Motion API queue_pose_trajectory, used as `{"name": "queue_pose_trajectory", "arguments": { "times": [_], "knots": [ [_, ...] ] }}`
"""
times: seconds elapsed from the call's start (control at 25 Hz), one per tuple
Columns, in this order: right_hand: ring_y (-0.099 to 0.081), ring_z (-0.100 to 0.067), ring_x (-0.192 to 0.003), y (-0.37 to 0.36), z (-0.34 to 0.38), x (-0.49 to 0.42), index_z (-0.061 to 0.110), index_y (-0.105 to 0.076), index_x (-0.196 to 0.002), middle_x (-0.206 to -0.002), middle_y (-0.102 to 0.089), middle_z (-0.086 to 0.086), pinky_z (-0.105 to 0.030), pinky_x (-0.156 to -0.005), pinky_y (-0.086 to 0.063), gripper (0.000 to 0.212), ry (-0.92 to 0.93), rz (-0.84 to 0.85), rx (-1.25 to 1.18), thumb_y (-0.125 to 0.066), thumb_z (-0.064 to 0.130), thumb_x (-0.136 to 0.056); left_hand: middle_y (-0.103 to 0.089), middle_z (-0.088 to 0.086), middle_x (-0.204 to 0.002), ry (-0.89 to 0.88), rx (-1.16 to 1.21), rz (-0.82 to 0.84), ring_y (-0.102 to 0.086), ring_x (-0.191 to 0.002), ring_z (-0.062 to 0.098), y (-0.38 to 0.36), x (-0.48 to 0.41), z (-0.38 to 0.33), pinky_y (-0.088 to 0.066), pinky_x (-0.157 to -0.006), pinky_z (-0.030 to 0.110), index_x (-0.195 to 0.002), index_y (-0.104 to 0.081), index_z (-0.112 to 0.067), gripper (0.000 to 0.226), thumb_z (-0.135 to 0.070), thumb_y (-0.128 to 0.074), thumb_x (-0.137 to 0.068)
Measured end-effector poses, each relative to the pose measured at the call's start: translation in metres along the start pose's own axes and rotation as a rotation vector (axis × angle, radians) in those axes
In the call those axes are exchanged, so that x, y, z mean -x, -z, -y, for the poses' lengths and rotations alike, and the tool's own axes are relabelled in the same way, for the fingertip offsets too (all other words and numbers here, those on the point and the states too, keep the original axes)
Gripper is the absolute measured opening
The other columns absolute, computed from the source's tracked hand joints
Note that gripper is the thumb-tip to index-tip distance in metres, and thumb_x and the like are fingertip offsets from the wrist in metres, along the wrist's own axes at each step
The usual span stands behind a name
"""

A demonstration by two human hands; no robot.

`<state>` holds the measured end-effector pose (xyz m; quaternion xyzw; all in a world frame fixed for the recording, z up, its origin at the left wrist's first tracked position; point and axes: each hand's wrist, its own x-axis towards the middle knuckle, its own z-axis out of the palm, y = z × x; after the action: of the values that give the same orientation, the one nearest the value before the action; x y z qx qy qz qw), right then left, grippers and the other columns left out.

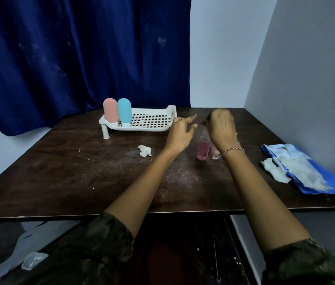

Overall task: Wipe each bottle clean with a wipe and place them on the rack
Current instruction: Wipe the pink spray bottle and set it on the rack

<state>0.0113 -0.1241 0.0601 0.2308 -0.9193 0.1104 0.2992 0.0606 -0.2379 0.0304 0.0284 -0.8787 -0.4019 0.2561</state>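
Now hovering apart, just right of rack [142, 128]: left hand [181, 130], right hand [222, 128].
Left fingers spread, empty; right grip unclear. Pink bottle [110, 113], blue bottle [124, 110] upright on rack's left end; clear spray bottle [202, 151], small bottle [215, 153] right-front of rack.

One wide-angle camera rides on the person's head, facing forward and down over the table [70, 171] toward the curtain [59, 58] and corner; the rack [152, 120] sits mid-distance, forearms [142, 182] filling the near foreground.
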Motion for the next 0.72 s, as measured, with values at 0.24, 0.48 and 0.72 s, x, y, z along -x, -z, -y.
{"name": "queue_pose_trajectory", "arguments": {
  "times": [0.24,0.48,0.72],
  "knots": [
    [-0.063,-0.04,-0.085,-0.002,0.002,0.007,-0.006,-0.066,-0.09,-0.089,-0.065,-0.026,-0.038,-0.069,-0.05,0.013,-0.059,0.085,-0.068,-0.056,-0.005,-0.083,-0.07,0.011,-0.107,-0.021,0.005,0.068,-0.064,-0.099,0.023,-0.021,0.003,0.004,-0.05,-0.091,0.042,-0.113,-0.066,-0.008,0.03,0.001,-0.055,-0.088],
    [-0.062,-0.04,-0.08,-0.005,0.013,0.009,-0.003,-0.065,-0.082,-0.085,-0.064,-0.024,-0.034,-0.06,-0.043,0.009,-0.036,0.076,-0.128,-0.059,-0.006,-0.076,-0.072,0.012,-0.102,0.061,0.098,0.031,-0.068,-0.092,0.021,-0.015,0.004,0.015,-0.053,-0.088,0.039,-0.109,-0.068,-0.004,0.025,-0.001,-0.061,-0.084],
    [-0.064,-0.026,-0.087,-0.017,0.053,0.006,0.006,-0.07,-0.099,-0.1,-0.068,-0.012,-0.03,-0.078,-0.049,0.019,0.009,-0.068,-0.487,-0.061,0.002,-0.083,-0.073,0.009,-0.096,0.065,0.107,-0.102,-0.067,-0.089,0.018,0.026,-0.001,0.038,-0.053,-0.086,0.029,-0.104,-0.07,-0.007,0.025,-0.005,-0.069,-0.079]
  ]
}}
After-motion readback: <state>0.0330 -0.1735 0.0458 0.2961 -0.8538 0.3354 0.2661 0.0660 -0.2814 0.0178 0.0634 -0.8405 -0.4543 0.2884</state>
